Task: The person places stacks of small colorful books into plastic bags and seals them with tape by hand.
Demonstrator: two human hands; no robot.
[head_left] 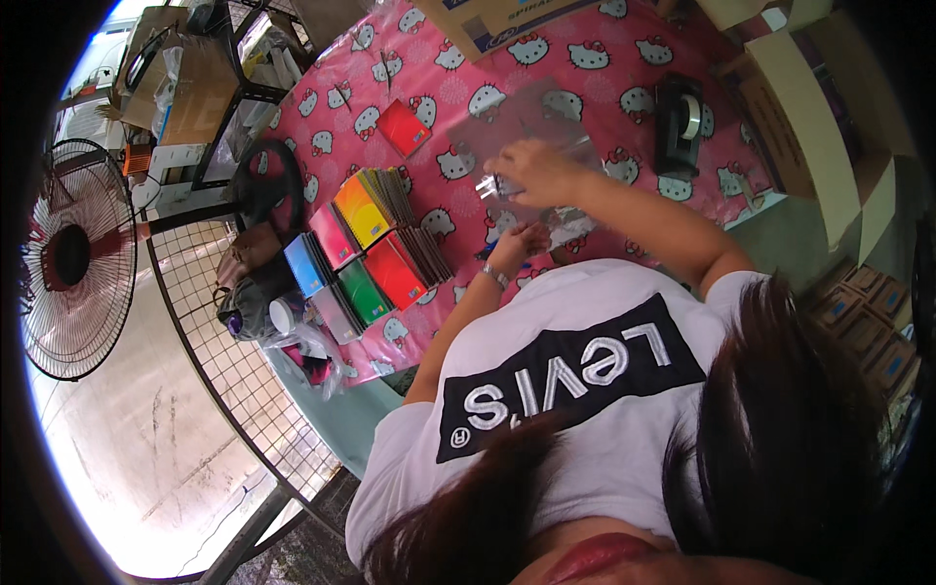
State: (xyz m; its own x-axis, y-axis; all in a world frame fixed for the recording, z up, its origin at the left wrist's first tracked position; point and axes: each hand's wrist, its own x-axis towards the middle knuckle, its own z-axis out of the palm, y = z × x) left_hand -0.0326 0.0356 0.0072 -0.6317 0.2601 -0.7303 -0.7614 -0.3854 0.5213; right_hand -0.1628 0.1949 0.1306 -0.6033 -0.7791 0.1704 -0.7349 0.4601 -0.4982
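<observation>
A clear plastic sheet or bag (522, 115) lies over the table in front of me, shiny and creased at its near end. My right hand (536, 174) reaches across it with bent fingers, gripping the plastic near a bright fold. Closer to my body, my left hand (517, 246) has its fingers drawn together beside the bag's near end; what they hold, if anything, is hidden. A small blue item shows by the left hand. To the left stand stacks of spiral notebooks (395, 275) in red, yellow, pink, blue, green and grey. One red notebook (404, 129) lies alone farther back.
A black tape dispenser (677, 127) stands at the right on the pink patterned tablecloth (585, 54). A cardboard box (497, 21) is at the far edge. Open cartons (795, 107) crowd the right side. A fan (78, 258) and bags (258, 292) are at the left.
</observation>
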